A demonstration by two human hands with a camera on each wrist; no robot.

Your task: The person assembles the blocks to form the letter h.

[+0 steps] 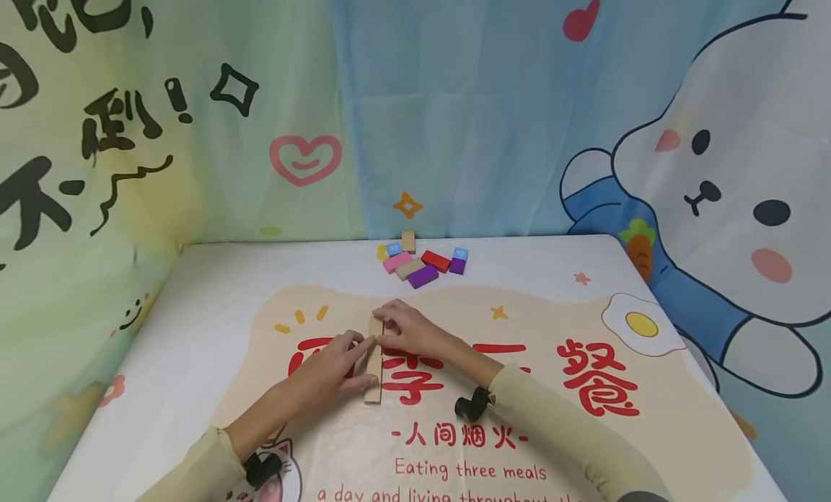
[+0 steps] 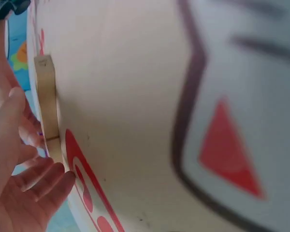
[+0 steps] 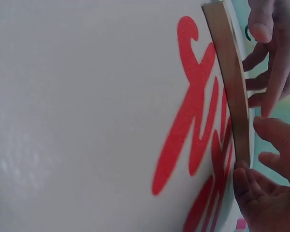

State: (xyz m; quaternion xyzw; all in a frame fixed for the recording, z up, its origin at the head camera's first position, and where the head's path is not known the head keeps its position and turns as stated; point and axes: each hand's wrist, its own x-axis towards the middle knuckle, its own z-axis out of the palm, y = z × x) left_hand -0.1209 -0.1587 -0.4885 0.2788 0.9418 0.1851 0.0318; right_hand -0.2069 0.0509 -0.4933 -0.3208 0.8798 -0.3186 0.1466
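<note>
In the head view, long light-wood blocks (image 1: pixel 373 390) lie end to end in a row pointing away from me; the left wrist view shows a seam between the near block (image 2: pixel 47 104) and the far block (image 2: pixel 55 151). My left hand (image 1: pixel 331 365) is along the row's left side, fingertips against the wood, thumb (image 3: pixel 261 29) raised near the top. At the far end my right hand (image 1: pixel 412 332) holds the far block, with bent fingers (image 3: pixel 244 181) at its end and the thumb beside it. Those fingers partly cover the far block.
Farther back on the table (image 1: pixel 214 271) is a loose pile of small blocks, among them a purple block (image 1: pixel 423 276), a red block (image 1: pixel 436 261), a pink block (image 1: pixel 397 262) and an upright wooden block (image 1: pixel 407 242). A printed curtain (image 1: pixel 454 127) hangs behind the table.
</note>
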